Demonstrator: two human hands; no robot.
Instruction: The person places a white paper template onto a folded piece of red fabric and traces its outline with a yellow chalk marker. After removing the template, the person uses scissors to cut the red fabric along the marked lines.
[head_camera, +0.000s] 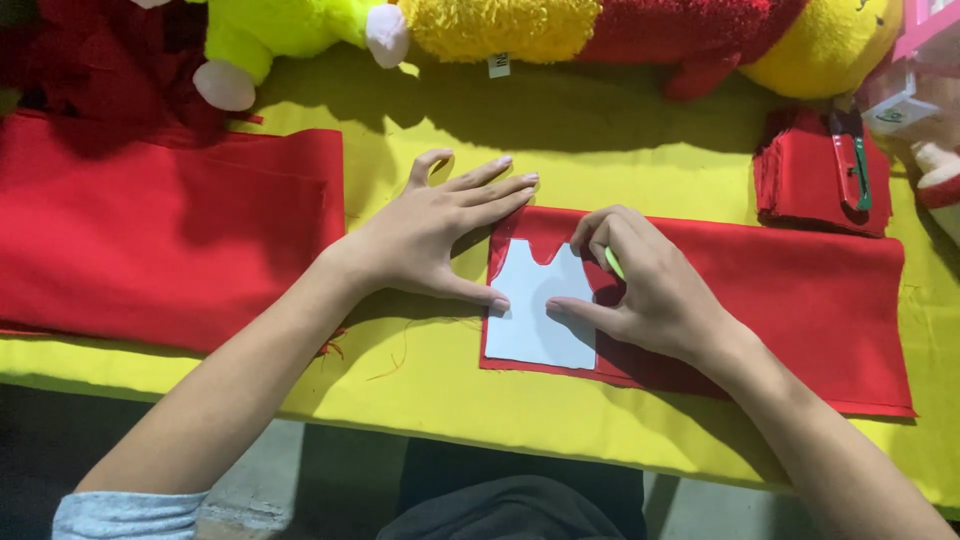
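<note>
— On the yellow counter (600, 140), where's the white pattern (535, 310)?
— Atop red cloth (780, 290) (near edge). Left hand (430, 240) presses flat, unclenched; right hand (645, 290) pinches, seemingly, a green marker (613, 262).

Likely a small toy-sewing workshop: plush toys (480, 25), stacked cut red felt pieces (810, 180) and red fabric (160, 235) crowd the yellow table (600, 140).

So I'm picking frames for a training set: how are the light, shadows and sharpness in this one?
Head view: bright, even light on the yellow table cover, no glare; soft shadows fall below the plush toys and beside the left hand and right hand; the white paper template and red cloth look sharp; the bottom edge, under the table, is dark.
</note>
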